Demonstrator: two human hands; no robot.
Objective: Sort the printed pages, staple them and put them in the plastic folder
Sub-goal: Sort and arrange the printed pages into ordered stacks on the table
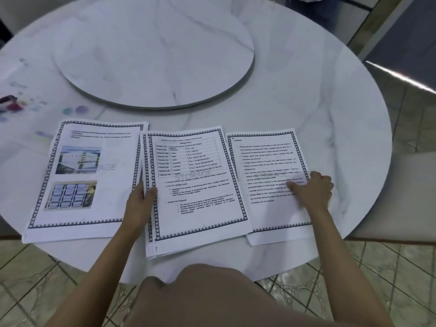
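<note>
At far left I see something blurred and cut off, with coloured spots, on the marble table. Next come the photo pile, the middle pile and the text pile. My left hand pinches the middle pile's left edge, thumb on top, while my blurred right hand curls round the text pile's right edge, thumb flat.

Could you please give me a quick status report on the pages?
Left hand grips middle pile, left edge. Right hand pinches right pile, right edge. Left pile untouched. Middle pile overlaps right pile.
</note>
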